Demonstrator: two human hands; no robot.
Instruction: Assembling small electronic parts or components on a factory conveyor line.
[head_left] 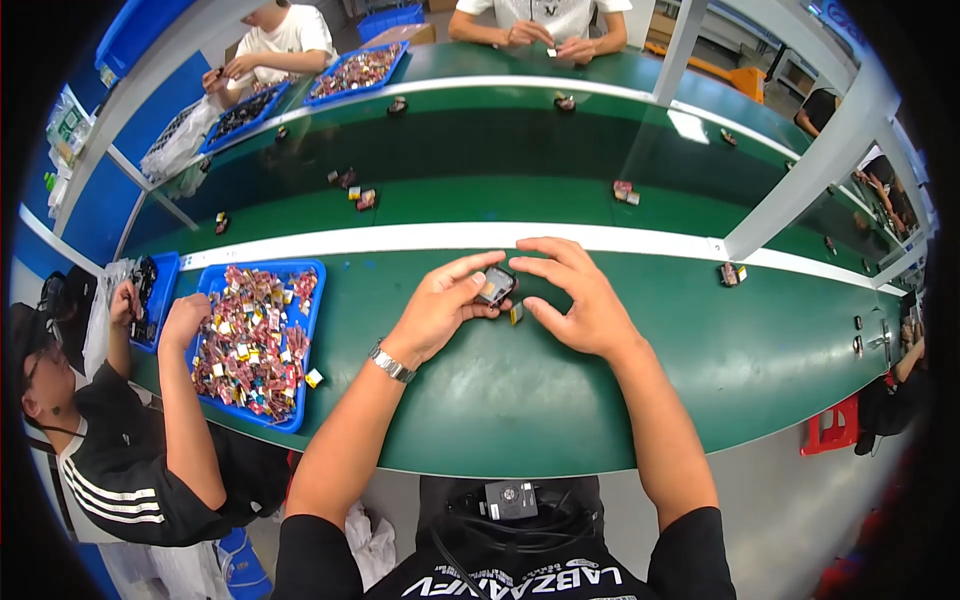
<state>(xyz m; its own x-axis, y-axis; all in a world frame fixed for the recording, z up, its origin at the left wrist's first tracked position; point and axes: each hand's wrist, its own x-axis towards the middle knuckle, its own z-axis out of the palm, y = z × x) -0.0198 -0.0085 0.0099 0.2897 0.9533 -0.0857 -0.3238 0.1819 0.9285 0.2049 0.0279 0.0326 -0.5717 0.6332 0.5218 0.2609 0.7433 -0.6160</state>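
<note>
Over the green worktop, my left hand [440,308] grips a small black plastic housing [496,286] between thumb and fingers. Its grey inner face is turned up. My right hand [583,298] hovers just right of it, fingers spread and thumb apart, with nothing visible in it. Just below the housing a small yellow and dark part [517,313] shows; whether it is joined to the housing I cannot tell. To the left, a blue tray [313,345] holds a heap of small reddish parts with white and yellow pieces.
A co-worker [110,455] sits at the left, one hand over the tray's edge. A white rail [480,238] divides my worktop from the green conveyor belt [500,205], which carries several small part clusters. Two people work across it. A white post [810,170] rises at the right.
</note>
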